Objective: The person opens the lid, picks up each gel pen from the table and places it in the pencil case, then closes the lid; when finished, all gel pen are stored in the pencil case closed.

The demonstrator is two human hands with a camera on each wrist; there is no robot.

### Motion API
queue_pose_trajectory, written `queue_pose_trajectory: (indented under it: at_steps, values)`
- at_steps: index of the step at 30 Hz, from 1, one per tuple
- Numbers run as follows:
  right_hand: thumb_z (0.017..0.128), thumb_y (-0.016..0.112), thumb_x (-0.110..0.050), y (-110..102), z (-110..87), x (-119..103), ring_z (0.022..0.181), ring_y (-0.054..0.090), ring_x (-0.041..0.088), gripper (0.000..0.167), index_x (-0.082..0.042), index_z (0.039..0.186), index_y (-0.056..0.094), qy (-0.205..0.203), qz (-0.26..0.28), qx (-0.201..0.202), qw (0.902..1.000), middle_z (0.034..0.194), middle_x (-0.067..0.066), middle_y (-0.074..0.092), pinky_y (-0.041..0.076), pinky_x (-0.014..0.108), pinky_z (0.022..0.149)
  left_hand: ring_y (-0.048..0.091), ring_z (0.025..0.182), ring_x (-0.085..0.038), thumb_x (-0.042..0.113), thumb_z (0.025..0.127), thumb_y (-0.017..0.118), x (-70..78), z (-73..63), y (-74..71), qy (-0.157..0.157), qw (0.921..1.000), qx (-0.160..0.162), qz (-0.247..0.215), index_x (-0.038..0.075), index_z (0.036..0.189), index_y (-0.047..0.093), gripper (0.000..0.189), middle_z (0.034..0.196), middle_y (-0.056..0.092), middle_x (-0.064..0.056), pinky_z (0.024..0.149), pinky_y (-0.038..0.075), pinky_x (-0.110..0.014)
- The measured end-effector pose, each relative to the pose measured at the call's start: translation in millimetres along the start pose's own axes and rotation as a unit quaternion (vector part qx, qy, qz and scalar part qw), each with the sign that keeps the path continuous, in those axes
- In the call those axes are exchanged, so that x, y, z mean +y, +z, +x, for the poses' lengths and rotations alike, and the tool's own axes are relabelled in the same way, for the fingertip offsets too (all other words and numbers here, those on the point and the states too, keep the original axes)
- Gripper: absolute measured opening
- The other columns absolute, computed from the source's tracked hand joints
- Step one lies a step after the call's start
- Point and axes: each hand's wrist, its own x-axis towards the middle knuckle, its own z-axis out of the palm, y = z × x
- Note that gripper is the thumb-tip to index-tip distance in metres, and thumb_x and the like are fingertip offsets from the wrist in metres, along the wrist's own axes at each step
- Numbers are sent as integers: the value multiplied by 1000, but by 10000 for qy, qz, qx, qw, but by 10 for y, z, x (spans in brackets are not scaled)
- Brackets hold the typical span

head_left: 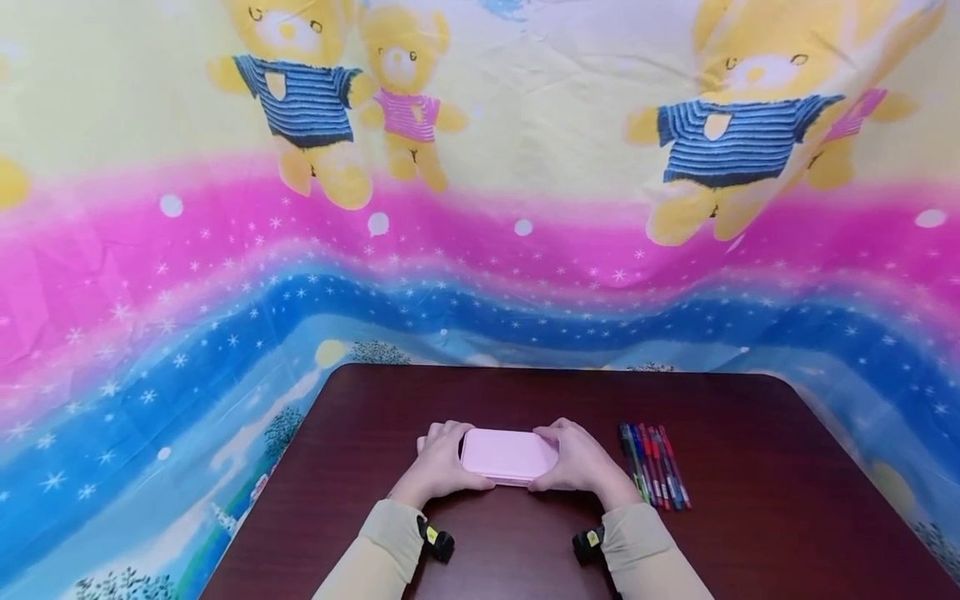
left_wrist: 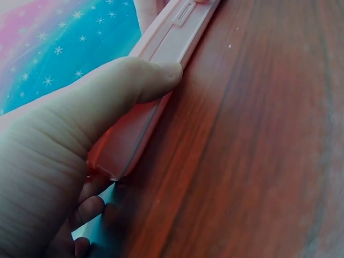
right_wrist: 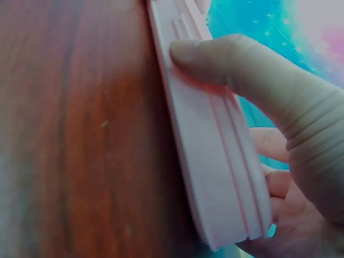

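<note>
A pink pencil case [head_left: 510,454] with rounded corners and its lid closed lies crosswise at the middle of the table, low over or on the wood. My left hand [head_left: 441,462] grips its left end, the thumb along the near side and the fingers behind. At the opposite end my right hand [head_left: 577,458] holds it the same way. In the left wrist view, the left thumb presses the side of the case [left_wrist: 166,48] near a raised latch-like piece. The right wrist view shows seam lines along the case [right_wrist: 215,156] under the right thumb. The far fingers are partly hidden.
Several pens [head_left: 654,467] with blue, black, green and red parts lie side by side just right of my right hand. The dark brown wooden table [head_left: 757,467] has rounded far corners. Behind it hangs a curtain-like cloth [head_left: 517,275] printed with bears.
</note>
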Motion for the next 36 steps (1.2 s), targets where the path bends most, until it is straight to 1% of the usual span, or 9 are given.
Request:
queue_pose_trajectory:
  at_steps: [4,8,13,16,18,23,28,32,36]
  values:
    - [62,104,-50,-30,-9,30,108,65,18,93,-11,142,75,71,221,-125,9997,120,3,72,57,43,97,50,128,-22,72,62,98,-11,-9,-2,18,9999,-117,-30,20,142,65,101,135,67,1,99,36,-49]
    - [68,100,-52,-55,-26,36,116,66,24,92,-10,145,72,81,379,-313,9988,131,10,73,57,49,103,50,127,-22,72,61,98,-32,-22,-19,19,9998,-175,-37,19,144,64,104,136,67,0,100,36,-49]
    - [76,95,-58,-109,-56,36,133,65,33,94,-14,154,66,-87,550,-543,9970,146,13,70,53,60,113,50,128,-24,73,61,98,-45,-30,-24,-41,9997,-222,-87,19,145,63,106,136,67,-1,101,37,-50]
    - [81,93,-59,-149,-74,67,144,61,37,91,-21,158,62,-269,809,-619,9944,156,11,66,49,64,118,49,129,-24,73,61,98,-43,-30,-19,-64,9995,-280,-130,18,146,62,107,137,67,-2,102,37,-50]
    - [83,92,-58,-176,-79,88,147,59,37,88,-24,158,62,-431,946,-609,9927,158,9,65,48,65,119,49,129,-24,72,61,98,-37,-25,-23,-65,9994,-295,-154,18,146,62,107,138,66,-3,102,38,-50]
    - [87,90,-56,-224,-70,131,141,63,33,73,-29,151,68,-776,1016,-492,9906,150,5,70,50,63,117,49,128,-24,69,61,99,-21,-5,-60,-55,9995,-251,-155,17,146,62,106,139,66,-4,104,38,-50]
    - [92,88,-49,-241,-61,171,138,66,34,50,-30,136,79,-896,1140,-298,9890,143,3,74,54,59,115,50,128,-26,66,60,101,-10,1,-79,-21,9995,-160,-259,15,145,63,106,137,67,-4,104,38,-51]
    - [94,88,-45,-230,-48,222,128,71,27,34,-32,124,83,-837,1437,-25,9861,133,-1,78,60,45,107,50,132,-29,67,60,101,1,-5,-71,-71,9994,-150,-303,13,149,61,111,142,67,-7,109,38,-55]
    - [95,87,-44,-220,-41,256,116,72,18,29,-34,121,81,-633,1834,229,9807,125,-6,80,60,33,99,49,137,-31,70,61,99,9,-6,-58,-168,9993,-221,-252,12,154,57,118,149,63,-10,114,37,-60]
